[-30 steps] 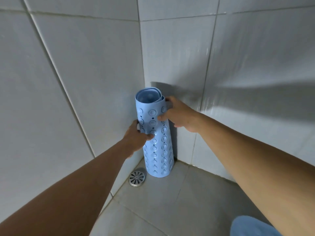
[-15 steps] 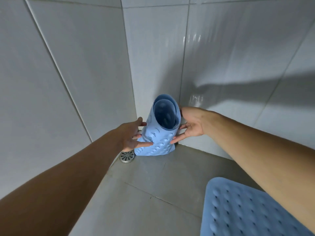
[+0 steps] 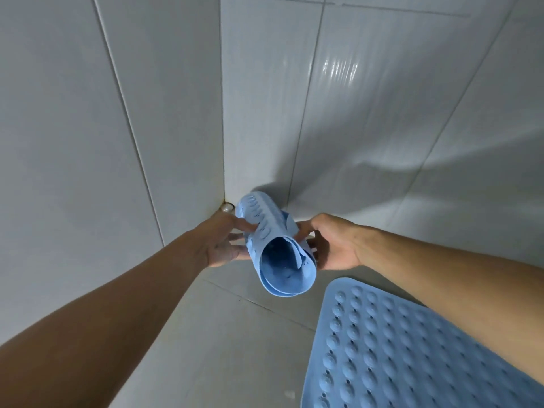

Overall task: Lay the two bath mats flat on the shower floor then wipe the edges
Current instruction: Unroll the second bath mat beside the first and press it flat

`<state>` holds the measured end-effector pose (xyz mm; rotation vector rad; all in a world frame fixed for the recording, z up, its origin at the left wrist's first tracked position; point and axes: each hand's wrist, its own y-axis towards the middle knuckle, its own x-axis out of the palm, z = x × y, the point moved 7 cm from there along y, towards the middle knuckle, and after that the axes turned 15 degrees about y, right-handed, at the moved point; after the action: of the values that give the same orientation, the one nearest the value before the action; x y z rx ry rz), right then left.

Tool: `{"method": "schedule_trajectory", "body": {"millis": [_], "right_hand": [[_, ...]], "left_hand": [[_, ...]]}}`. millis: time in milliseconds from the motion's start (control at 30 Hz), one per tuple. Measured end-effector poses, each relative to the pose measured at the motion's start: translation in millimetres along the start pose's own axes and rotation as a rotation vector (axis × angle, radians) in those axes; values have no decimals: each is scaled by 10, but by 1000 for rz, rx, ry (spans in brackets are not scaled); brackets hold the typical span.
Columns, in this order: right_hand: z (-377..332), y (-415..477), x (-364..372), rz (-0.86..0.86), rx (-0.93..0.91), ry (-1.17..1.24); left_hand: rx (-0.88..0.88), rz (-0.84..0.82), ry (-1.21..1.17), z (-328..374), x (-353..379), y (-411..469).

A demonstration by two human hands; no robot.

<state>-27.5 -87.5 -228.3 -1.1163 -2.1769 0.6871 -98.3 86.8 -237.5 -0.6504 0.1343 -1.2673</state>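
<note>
Rolled bath mat (image 3: 279, 254): your left hand (image 3: 219, 245) and right hand (image 3: 332, 245) clasp its sides.
Risk: the curl may recoil over the flat bath mat (image 3: 412, 348).

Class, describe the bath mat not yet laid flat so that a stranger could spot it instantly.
Find the corner where the two tiled walls meet the shower floor. Just before it, the left hand and right hand hold the rolled blue mat. Unlike the flat mat, it forms an open tube.
</note>
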Motion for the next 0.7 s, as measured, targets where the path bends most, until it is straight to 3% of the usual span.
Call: {"method": "schedule_trajectory", "body": {"millis": [300,700], "right_hand": [[256,-811,-52,-21,-31,-67],[390,-1735,-512,158,-162,79]], "left_hand": [[81,-105,33,-178,364,-697],[54,-147,116,-252,1152,-1218]]}}
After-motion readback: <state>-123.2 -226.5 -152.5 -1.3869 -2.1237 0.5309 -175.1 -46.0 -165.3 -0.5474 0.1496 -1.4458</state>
